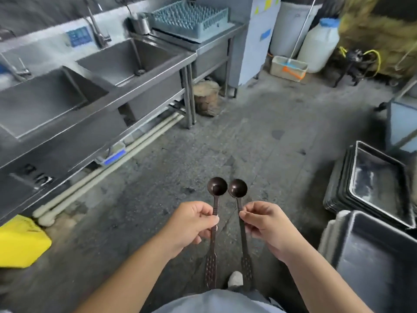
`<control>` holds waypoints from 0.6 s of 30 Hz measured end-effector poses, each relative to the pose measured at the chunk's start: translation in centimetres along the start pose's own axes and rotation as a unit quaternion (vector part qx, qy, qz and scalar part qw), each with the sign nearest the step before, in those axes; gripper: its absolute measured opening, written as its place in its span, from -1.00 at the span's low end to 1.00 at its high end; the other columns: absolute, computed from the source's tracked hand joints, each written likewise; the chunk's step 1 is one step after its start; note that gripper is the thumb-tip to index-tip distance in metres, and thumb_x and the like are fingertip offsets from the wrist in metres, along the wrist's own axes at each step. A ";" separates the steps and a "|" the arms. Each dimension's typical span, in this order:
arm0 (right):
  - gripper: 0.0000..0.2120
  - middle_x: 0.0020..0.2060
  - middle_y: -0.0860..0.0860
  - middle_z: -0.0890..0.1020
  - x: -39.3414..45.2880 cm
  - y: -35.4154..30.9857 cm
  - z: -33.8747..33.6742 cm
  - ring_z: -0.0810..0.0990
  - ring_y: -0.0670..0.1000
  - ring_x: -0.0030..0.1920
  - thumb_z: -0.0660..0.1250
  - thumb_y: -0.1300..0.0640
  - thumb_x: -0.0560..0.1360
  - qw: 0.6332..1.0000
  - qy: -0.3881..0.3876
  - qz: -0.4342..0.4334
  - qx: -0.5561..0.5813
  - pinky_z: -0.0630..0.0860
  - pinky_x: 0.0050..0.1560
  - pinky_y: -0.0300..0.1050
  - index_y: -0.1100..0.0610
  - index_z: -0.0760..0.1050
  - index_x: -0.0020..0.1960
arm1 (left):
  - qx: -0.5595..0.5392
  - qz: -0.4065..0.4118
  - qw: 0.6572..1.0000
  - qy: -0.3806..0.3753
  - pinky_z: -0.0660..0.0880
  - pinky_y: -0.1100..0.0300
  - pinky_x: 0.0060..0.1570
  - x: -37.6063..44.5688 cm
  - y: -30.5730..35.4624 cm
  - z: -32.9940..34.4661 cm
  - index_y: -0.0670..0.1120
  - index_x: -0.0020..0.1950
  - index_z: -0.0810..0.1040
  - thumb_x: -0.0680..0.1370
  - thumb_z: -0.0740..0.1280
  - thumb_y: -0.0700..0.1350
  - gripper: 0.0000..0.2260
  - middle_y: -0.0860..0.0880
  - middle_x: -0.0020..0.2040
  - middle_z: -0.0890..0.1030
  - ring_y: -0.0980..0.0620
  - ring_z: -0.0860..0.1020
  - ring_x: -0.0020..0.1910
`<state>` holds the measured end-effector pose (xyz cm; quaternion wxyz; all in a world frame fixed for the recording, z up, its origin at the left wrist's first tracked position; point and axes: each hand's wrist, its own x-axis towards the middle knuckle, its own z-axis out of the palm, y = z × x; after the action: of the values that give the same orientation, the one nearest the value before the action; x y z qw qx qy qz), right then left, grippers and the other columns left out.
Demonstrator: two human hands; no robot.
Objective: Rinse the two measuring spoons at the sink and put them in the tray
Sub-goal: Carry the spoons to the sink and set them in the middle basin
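I hold two dark brown long-handled measuring spoons side by side over the floor, bowls pointing away from me. My left hand pinches the handle of the left spoon. My right hand pinches the handle of the right spoon. The two bowls almost touch. The steel double sink stands at the left, with a faucet behind the far basin. A stack of dark trays lies on the floor at the right.
A blue-grey dish rack sits on the steel counter beyond the sink. A dark bin stands at the near right. A yellow container is at the lower left, and a wooden stump by the sink leg. Pipes run under the sink.
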<state>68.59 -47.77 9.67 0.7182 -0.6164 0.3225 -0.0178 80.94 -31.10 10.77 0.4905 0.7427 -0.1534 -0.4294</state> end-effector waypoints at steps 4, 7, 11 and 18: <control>-0.68 -0.47 0.02 0.51 7.1 -4.8 -1.0 0.43 -0.02 -0.44 0.34 0.31 0.53 0.996 -0.088 -0.001 -0.029 0.33 -0.37 -0.20 0.08 0.58 -0.37 | -0.048 0.000 0.996 0.071 0.34 0.30 -0.55 3.6 2.8 -1.5 -0.12 -0.15 0.60 0.50 0.40 -0.19 -0.96 0.06 -0.37 0.65 0.13 0.56 -0.45; -0.70 -0.45 0.04 0.49 11.5 -7.1 0.1 0.41 -0.04 -0.44 0.34 0.34 0.52 0.990 -0.131 -0.004 -0.049 0.32 -0.37 -0.19 0.11 0.57 -0.35 | -0.084 -0.013 0.989 0.125 0.35 0.31 -0.55 5.1 3.7 -3.1 -0.16 -0.12 0.60 0.50 0.40 -0.20 -0.96 0.04 -0.36 0.65 0.15 0.54 -0.46; -0.68 -0.48 -0.01 0.50 17.6 -9.5 4.4 0.42 -0.10 -0.48 0.33 0.33 0.53 0.971 -0.226 0.004 -0.084 0.32 -0.44 -0.32 0.09 0.56 -0.36 | -0.126 -0.025 0.972 0.198 0.35 0.31 -0.55 6.9 3.8 -7.2 -0.16 -0.13 0.60 0.51 0.39 -0.23 -0.97 0.05 -0.36 0.64 0.17 0.54 -0.47; -0.81 -0.41 0.09 0.55 27.7 -13.2 15.3 0.40 -0.06 -0.44 0.34 0.28 0.52 0.931 -0.332 -0.004 -0.151 0.28 -0.42 -0.27 0.16 0.58 -0.26 | -0.164 -0.034 0.941 0.295 0.40 0.26 -0.51 9.9 2.7 -18.3 -0.05 -0.16 0.64 0.49 0.43 -0.17 -0.96 0.00 -0.30 0.66 0.12 0.60 -0.38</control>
<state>102.87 -49.28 9.79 0.6823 -0.6899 0.0615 0.2341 101.66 -27.92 11.02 0.6138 0.7501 0.0967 -0.2266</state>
